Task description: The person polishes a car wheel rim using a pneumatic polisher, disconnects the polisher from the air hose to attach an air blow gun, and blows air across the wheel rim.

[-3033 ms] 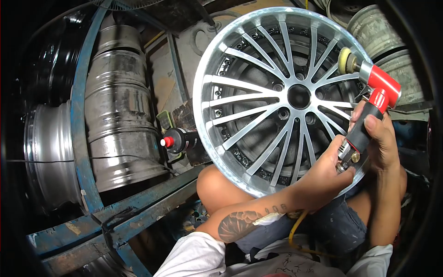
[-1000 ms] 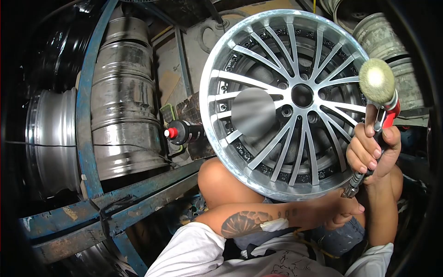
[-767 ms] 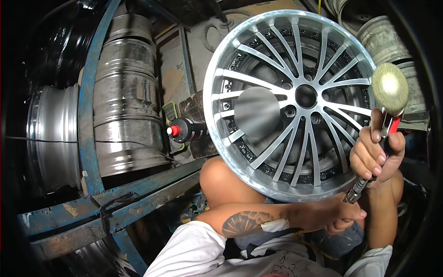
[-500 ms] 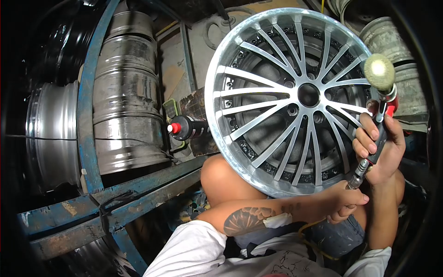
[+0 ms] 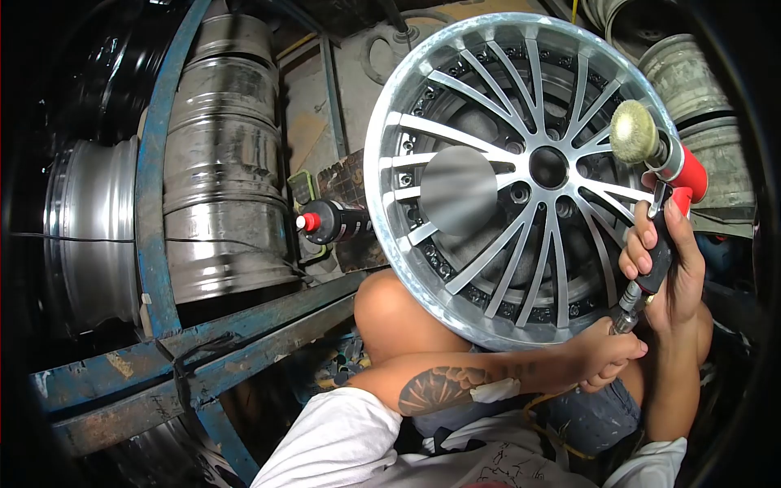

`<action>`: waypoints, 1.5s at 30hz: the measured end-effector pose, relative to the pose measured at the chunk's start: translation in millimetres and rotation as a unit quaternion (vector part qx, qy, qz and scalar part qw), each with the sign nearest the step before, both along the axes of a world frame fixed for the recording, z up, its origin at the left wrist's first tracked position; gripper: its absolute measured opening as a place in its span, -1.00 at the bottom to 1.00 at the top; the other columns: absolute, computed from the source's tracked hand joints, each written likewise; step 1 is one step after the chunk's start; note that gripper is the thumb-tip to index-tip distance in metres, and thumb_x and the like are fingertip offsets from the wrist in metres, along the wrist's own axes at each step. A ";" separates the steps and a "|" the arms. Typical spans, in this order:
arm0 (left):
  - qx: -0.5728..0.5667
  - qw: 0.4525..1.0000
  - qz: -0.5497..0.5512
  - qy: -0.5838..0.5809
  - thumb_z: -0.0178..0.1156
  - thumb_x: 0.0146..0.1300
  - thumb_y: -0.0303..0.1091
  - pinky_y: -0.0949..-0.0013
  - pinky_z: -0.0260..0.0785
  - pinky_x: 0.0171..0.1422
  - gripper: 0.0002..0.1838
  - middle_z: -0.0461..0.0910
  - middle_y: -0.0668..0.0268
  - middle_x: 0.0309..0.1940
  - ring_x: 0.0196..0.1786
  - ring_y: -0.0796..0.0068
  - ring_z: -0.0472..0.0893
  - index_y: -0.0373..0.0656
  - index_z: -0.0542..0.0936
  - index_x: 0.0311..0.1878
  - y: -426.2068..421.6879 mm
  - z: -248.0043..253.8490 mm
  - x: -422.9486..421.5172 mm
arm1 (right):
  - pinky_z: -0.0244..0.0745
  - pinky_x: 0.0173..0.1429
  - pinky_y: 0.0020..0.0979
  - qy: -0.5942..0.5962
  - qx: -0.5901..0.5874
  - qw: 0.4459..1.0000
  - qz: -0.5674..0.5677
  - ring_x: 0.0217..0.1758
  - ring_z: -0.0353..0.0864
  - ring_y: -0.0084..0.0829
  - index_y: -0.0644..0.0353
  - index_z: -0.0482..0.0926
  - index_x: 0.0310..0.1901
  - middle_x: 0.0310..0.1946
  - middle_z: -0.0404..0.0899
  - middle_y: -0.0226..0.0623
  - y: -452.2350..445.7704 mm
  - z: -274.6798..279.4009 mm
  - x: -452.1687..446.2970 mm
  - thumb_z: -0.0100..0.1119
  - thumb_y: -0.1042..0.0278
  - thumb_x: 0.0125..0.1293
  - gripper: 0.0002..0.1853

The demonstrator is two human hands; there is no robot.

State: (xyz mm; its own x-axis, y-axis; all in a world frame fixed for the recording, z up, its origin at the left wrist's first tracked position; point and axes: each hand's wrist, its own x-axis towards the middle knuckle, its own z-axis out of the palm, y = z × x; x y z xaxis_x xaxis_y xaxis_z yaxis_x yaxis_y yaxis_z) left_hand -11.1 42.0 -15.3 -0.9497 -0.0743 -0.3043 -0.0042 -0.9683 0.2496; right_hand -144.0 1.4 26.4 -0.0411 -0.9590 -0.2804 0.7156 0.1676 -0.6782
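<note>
My right hand (image 5: 679, 264) is wrapped round the dark grip of a red air polisher (image 5: 690, 172), its fingers near the lever. A round, pale yellowish buffing pad (image 5: 634, 132) sits on the tool's head, raised over the right rim of a multi-spoke alloy wheel (image 5: 407, 297). My left hand (image 5: 608, 356) is closed around the air hose fitting (image 5: 626, 313) below the grip. The wheel leans in front of my knees, with silver spokes and a dark inner barrel. A round blurred patch hides part of its left spokes.
Left of the wheel lies a black bottle (image 5: 332, 221) with a red cap. A blue metal frame (image 5: 159, 195) runs along the left, with stacked bare wheel barrels (image 5: 224, 154) behind it. More barrels (image 5: 691, 77) stand at the upper right.
The polisher has turned in my right hand: its pad has swung left, and the red body now shows side-on. My left hand stays on the hose fitting. The wheel has shifted slightly right.
</note>
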 end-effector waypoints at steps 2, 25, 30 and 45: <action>-0.011 1.000 0.003 -0.013 0.08 0.39 -0.17 0.44 -0.20 -0.71 -0.51 0.08 0.51 -0.80 -0.80 0.66 0.04 0.06 0.13 -0.64 -0.5 -1.8 -0.5 | 0.51 -0.36 -0.42 0.045 0.014 0.999 -0.019 -0.51 0.46 -0.57 0.22 0.27 0.27 -0.38 0.40 -0.36 0.4 2.7 1.4 -0.05 0.19 0.59 -0.62; 0.028 0.982 -0.041 0.180 0.06 0.40 -0.27 0.44 -0.20 -0.60 -0.48 0.05 0.54 -0.78 -0.71 0.66 0.01 0.01 0.18 -0.73 4.0 -1.0 3.1 | 0.46 -0.39 -0.33 -0.092 -0.017 0.994 0.057 -0.55 0.47 -0.45 0.30 0.33 -0.25 -0.45 0.35 -0.32 13.9 -0.4 -3.0 0.05 0.30 0.35 -0.78; 0.003 0.986 -0.025 0.165 0.08 0.35 -0.26 0.48 -0.19 -0.63 -0.51 0.06 0.53 -0.78 -0.73 0.67 0.03 0.02 0.13 -0.70 6.3 -4.1 1.1 | 0.46 -0.41 -0.36 -0.073 -0.010 0.997 0.023 -0.56 0.46 -0.47 0.28 0.31 -0.28 -0.45 0.35 -0.31 13.7 0.8 -2.4 0.01 0.31 0.35 -0.80; -0.020 0.999 -0.004 -0.042 0.27 0.35 -0.07 0.53 0.00 -0.62 -0.65 0.24 0.60 -0.72 -0.69 0.73 0.25 0.05 0.42 -0.49 2.7 -18.9 -2.5 | 0.52 -0.17 -0.41 0.003 0.020 1.000 0.023 -0.32 0.56 -0.48 0.40 0.46 0.04 -0.24 0.59 -0.14 4.9 1.7 -15.6 0.09 0.34 0.38 -0.68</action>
